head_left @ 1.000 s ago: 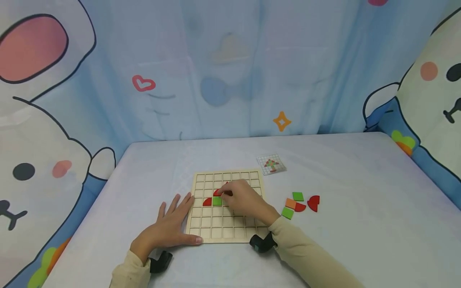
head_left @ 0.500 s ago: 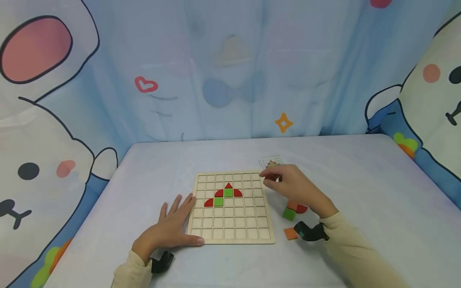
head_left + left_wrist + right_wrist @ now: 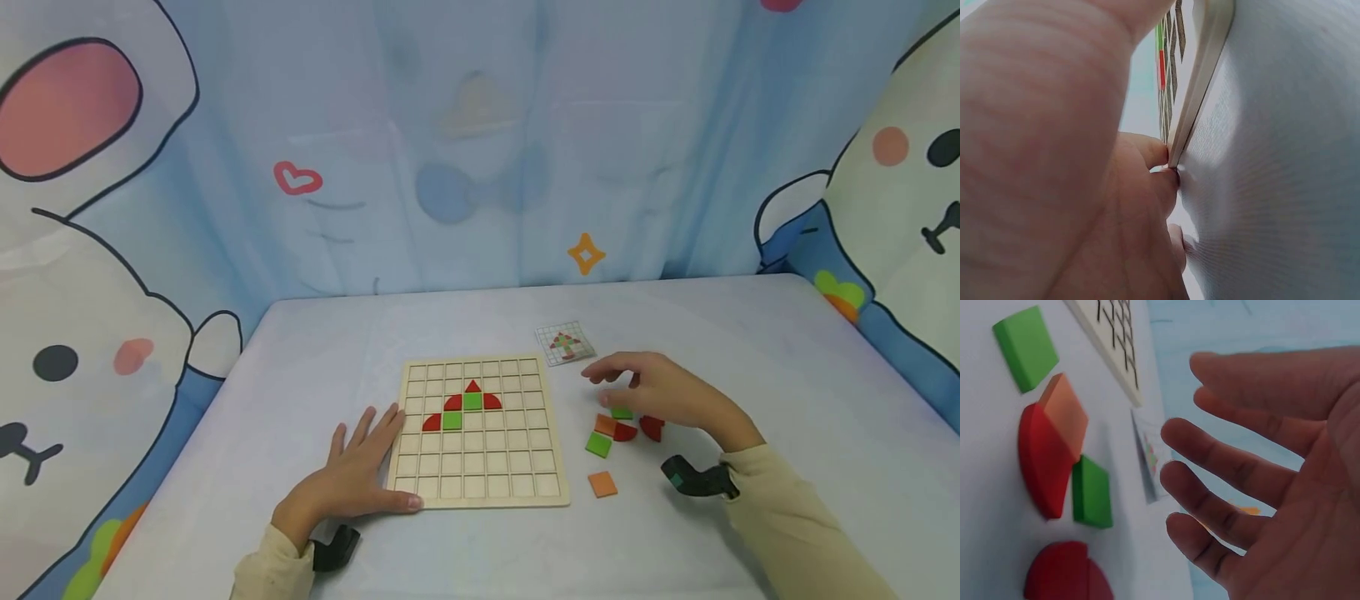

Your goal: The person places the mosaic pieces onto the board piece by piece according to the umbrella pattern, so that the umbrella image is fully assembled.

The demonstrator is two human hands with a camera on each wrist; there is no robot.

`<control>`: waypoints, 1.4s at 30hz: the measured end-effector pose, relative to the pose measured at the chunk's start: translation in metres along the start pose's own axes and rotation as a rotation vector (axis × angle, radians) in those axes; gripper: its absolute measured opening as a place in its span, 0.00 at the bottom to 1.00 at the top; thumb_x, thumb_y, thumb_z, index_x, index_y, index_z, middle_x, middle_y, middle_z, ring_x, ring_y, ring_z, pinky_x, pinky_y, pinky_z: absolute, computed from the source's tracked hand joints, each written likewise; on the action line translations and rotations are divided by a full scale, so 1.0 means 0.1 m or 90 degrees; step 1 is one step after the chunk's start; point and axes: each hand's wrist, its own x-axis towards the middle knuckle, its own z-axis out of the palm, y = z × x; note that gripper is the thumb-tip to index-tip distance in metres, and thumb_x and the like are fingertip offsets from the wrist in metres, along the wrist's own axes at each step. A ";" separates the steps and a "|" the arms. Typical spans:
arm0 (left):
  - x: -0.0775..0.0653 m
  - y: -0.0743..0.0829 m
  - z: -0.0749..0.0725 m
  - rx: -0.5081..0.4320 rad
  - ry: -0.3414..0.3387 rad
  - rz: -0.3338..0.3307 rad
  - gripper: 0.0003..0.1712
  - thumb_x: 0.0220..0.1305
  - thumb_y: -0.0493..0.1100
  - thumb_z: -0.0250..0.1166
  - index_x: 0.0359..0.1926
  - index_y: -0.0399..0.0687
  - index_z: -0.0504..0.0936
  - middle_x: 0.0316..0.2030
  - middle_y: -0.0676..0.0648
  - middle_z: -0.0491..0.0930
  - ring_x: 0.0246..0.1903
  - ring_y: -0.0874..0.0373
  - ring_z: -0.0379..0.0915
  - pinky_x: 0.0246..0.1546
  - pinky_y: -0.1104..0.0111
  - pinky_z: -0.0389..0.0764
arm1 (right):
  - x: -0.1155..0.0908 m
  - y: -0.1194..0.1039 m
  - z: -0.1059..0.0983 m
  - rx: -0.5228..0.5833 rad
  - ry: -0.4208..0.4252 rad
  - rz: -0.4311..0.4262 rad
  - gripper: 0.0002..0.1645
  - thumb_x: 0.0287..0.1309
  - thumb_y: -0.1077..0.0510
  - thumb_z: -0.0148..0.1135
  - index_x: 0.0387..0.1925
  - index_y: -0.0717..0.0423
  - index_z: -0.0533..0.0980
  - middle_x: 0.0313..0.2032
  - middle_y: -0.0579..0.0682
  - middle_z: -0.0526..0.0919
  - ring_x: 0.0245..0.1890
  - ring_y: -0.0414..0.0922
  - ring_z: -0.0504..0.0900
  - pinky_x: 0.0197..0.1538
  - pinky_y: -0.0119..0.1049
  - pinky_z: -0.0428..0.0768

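Status, right hand (image 3: 663, 387): released, fingers loosely bent, held above the loose tiles (image 3: 598, 445) at the right of the board (image 3: 517, 467). Left hand (image 3: 345, 479): likewise released, fingers spread, fingertips touching the board's left edge, thumb at its near edge. Set in the grid: red triangle (image 3: 472, 387) at top, green square (image 3: 472, 402) directly below with one red quarter-round (image 3: 492, 402) on each side; one row nearer, another green square, red quarter-round at its left. Loose, in red, green and orange: mostly clustered beneath the right hand; one orange tile (image 3: 603, 484) apart, toward the near side. Just beside the board's far right corner: printed card (image 3: 566, 343).

White cloth over the surface (image 3: 795, 375); behind its far edge, blue curtain (image 3: 637, 183) with printed animals, heart and star. Narrow gap between board and cluster; broad stretch of cloth from cluster to right edge; further cloth beyond the board.
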 end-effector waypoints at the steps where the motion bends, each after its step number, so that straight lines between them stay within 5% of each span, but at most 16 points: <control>1: 0.00 0.00 0.01 -0.002 0.001 0.002 0.76 0.52 0.74 0.78 0.87 0.45 0.47 0.86 0.45 0.39 0.84 0.41 0.21 0.75 0.37 0.21 | 0.00 0.02 0.00 0.003 -0.013 0.010 0.24 0.67 0.55 0.74 0.62 0.57 0.84 0.55 0.53 0.85 0.51 0.51 0.78 0.45 0.43 0.81; 8: -0.01 0.01 -0.01 -0.003 0.004 0.006 0.75 0.53 0.72 0.79 0.87 0.43 0.48 0.86 0.43 0.41 0.84 0.39 0.23 0.75 0.35 0.22 | -0.01 0.14 0.04 0.008 -0.087 0.027 0.22 0.64 0.56 0.74 0.59 0.53 0.85 0.56 0.50 0.84 0.58 0.56 0.74 0.57 0.54 0.78; 15: -0.02 0.02 -0.02 -0.002 0.003 0.007 0.75 0.54 0.71 0.79 0.87 0.42 0.47 0.86 0.43 0.42 0.84 0.39 0.23 0.75 0.35 0.23 | 0.01 0.16 0.12 -0.023 -0.094 0.008 0.16 0.54 0.58 0.79 0.45 0.49 0.86 0.46 0.47 0.80 0.51 0.54 0.68 0.45 0.45 0.76; 22: -0.01 0.03 -0.02 -0.007 0.007 0.009 0.75 0.53 0.70 0.80 0.87 0.42 0.48 0.86 0.41 0.42 0.84 0.38 0.24 0.75 0.34 0.23 | 0.05 0.16 0.19 -0.060 -0.075 0.011 0.14 0.54 0.60 0.80 0.39 0.50 0.82 0.42 0.47 0.78 0.49 0.53 0.68 0.46 0.45 0.74; 30: -0.02 0.04 -0.02 -0.002 0.009 0.004 0.75 0.53 0.71 0.80 0.87 0.42 0.48 0.86 0.42 0.43 0.84 0.39 0.24 0.75 0.34 0.23 | 0.08 0.15 0.21 0.004 -0.041 -0.008 0.09 0.63 0.61 0.76 0.37 0.53 0.80 0.29 0.43 0.78 0.31 0.44 0.75 0.32 0.37 0.75; 42: -0.02 0.03 -0.03 -0.004 0.007 0.010 0.75 0.53 0.71 0.80 0.87 0.42 0.48 0.86 0.42 0.42 0.84 0.39 0.23 0.75 0.34 0.22 | 0.09 0.26 0.20 0.130 0.021 0.041 0.10 0.68 0.63 0.70 0.49 0.59 0.88 0.38 0.49 0.88 0.37 0.48 0.84 0.41 0.37 0.82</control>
